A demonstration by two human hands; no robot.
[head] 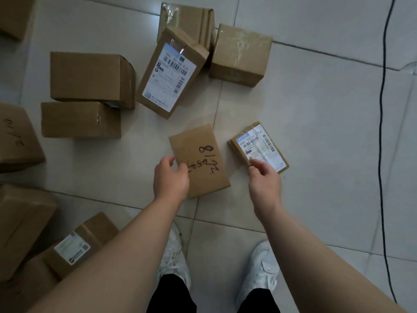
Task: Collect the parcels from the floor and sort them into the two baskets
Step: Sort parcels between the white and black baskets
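Pale floor tiles (316, 109) crossed by dark grout lines fill the view, and a black cable (381, 132) runs down the right side. Brown parcels lie scattered over the left and upper parts.

A corner box (13, 14) at the top left and a scrawled box (18, 138) at the left edge are both cut off by the frame. So is a heap of boxes (22, 222) at the lower left, where the left forearm hides part of a labelled box (79, 245). All the label print is too small to read.

In the middle, just ahead of two white shoes (259, 267), is the flat parcel (203, 154) with black handwriting on it. The left hand (171, 177) pinches its left edge, thumb at the side and fingers curled onto the top, and covers its near-left corner. Whether the parcel rests on the tiles or is raised I cannot tell.

The right hand (265, 184) has its fingers curled at the near corner of the small labelled parcel (259, 147). The fingertips cover that corner, so I cannot tell whether they grip it or only touch it.

The two parcels sit near each other with a narrow strip of tile between them. Behind them, a long labelled box (167, 75) leans against a taped box (187, 19), beside a square box (240, 55). To the left, a plain box (90, 77) touches a lower plain box (80, 119). Bare tile stretches from the small labelled parcel to the cable and beyond.
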